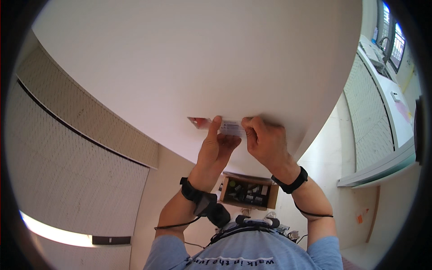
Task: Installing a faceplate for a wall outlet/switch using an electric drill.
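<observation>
Nearest, at 6 o'clock, is the person's blue shirt [252,252] with dark lettering across it. Above it, a dark wristband [192,193] circles the left wrist, with a bulky black device [218,213] at its 5 o'clock; a black watch-like band [292,182] circles the right wrist.

Both hands meet near the middle of the view at a flat clear packet [231,128] with a red part at its 9 o'clock end. The left hand [213,148] pinches it, thumb across the top and fingers curled beneath. The right hand [267,141], at the packet's 3 o'clock, is curled in, thumb and forefinger pinching that end. The packet is at a broad white surface [202,54] that stretches towards 12 o'clock; whether it rests on it, I cannot tell.

Lower down, at 5 o'clock, an open cardboard box [272,198] holds dark, small items. Farther off, pale cabinet fronts [76,148] fill 9 o'clock, a white counter [400,96] runs between 2 and 3, and a barred window [398,42] shows at 2.
</observation>
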`<move>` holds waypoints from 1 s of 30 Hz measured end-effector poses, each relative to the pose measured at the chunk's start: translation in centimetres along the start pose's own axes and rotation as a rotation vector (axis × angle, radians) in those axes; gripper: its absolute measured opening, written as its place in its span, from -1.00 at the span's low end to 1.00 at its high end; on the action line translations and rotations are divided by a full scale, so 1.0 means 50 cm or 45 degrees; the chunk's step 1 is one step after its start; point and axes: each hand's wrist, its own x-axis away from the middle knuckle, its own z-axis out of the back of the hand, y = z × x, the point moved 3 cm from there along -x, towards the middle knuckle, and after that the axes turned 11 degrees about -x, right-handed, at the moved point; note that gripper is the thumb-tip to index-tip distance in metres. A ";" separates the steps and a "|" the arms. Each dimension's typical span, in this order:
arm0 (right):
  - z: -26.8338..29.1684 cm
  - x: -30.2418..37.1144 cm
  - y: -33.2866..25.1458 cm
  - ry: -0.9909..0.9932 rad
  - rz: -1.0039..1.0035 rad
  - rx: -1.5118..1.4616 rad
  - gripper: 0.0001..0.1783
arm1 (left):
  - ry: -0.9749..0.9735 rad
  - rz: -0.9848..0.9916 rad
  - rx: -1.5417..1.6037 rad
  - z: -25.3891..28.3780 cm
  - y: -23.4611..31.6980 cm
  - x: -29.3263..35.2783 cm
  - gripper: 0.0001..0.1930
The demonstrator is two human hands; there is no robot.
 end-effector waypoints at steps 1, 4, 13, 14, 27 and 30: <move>0.003 -0.003 -0.001 -0.010 -0.007 0.027 -0.84 | 0.022 0.004 0.004 -0.001 -0.001 0.000 -0.45; 0.007 -0.005 0.001 -0.021 0.007 0.042 -0.83 | 0.072 -0.013 0.014 -0.011 0.002 0.004 -0.45; -0.001 0.014 0.012 -0.018 0.079 -0.012 -0.82 | 0.071 -0.065 -0.050 0.008 -0.009 -0.007 -0.36; 0.007 0.017 0.020 -0.055 0.021 -0.067 -0.83 | 0.073 -0.081 -0.060 0.008 -0.013 -0.008 -0.42; 0.059 0.404 -0.007 -0.509 -1.260 -0.352 -0.84 | -0.029 -0.514 -0.741 0.132 -0.067 -0.025 -0.61; 0.022 0.497 -0.032 -0.598 -1.432 -0.464 -0.78 | -0.065 -0.438 -0.702 0.091 -0.041 -0.023 -0.64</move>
